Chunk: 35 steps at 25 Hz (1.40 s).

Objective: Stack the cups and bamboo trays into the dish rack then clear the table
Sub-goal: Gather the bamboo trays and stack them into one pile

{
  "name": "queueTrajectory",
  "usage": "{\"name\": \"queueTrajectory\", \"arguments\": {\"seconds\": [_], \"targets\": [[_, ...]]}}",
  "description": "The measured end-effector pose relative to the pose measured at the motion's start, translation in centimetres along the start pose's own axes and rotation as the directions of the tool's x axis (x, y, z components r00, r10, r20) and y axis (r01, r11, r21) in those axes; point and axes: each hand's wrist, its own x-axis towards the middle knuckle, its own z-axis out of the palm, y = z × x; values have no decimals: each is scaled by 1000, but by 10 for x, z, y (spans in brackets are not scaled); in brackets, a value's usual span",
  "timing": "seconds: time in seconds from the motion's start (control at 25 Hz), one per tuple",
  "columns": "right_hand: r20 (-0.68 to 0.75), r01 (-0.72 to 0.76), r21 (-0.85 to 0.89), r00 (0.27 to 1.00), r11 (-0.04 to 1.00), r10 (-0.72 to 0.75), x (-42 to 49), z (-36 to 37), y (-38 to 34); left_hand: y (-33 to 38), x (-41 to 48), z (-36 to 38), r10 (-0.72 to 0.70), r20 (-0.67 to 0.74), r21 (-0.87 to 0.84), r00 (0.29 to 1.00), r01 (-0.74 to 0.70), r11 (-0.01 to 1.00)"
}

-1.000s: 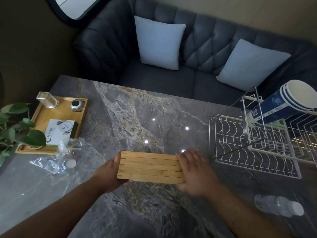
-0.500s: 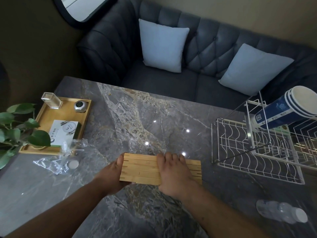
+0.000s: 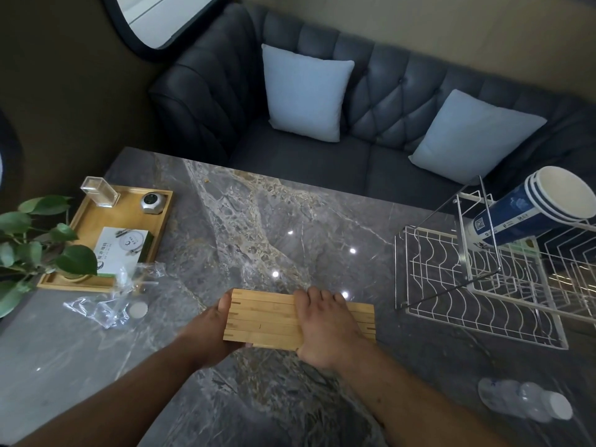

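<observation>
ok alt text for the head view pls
Two bare hands, left hand and right hand, grip a stack of bamboo trays on a grey marble table; a white wire dish rack holding nested paper cups stands to the right.

Two bare forearms are showing, with no sleeves reaching the wrists. The left hand [image 3: 214,330] and right hand [image 3: 325,330] are wearing no gloves, rings or watch.
</observation>
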Motion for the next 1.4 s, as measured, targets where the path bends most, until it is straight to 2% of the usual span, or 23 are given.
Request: {"name": "queueTrajectory", "arguments": {"seconds": [0.2, 0.28, 0.36, 0.48, 0.6, 0.76, 0.84, 0.96, 1.08, 1.2, 1.4], "targets": [[-30, -28, 115, 999, 993, 32, -14, 0, 4, 4, -7, -7, 35, -33, -42, 999, -36, 998], [-49, -54, 145, 997, 988, 62, -18, -5, 8, 7, -6, -11, 28, -52, -117, 998, -34, 993], [-56, -94, 197, 993, 976, 107, -21, -12, 13, 9, -3, -15, -31, -64, -267, 997, 13, 964], [-97, -144, 340, 978, 930, 186, -24, -24, 21, 17, 1, -19, -153, -83, -531, 985, 86, 843], [-105, -176, 520, 958, 835, 268, -24, -37, 23, 33, 4, -31, -194, -45, -724, 980, 102, 683], [-61, -208, 727, 929, 654, 364, -26, -50, 30, 58, 10, -55, -95, 105, -918, 990, 133, 374], [-17, -209, 824, 920, 527, 392, -27, -53, 32, 70, 11, -60, -48, 124, -946, 991, 132, 296], [47, -194, 904, 931, 380, 363, -27, -56, 30, 88, 10, -56, -16, 180, -945, 984, 177, 274], [73, -177, 927, 950, 332, 304, -26, -59, 34, 100, 9, -55, 41, 184, -955, 982, 169, 244], [106, -194, 904, 965, 381, 241, -27, -61, 43, 101, 6, -59, 65, 171, -943, 983, 144, 301], [86, -167, 828, 981, 535, 173, -28, -56, 54, 109, 5, -67, 89, 74, -858, 993, 18, 514]]}}
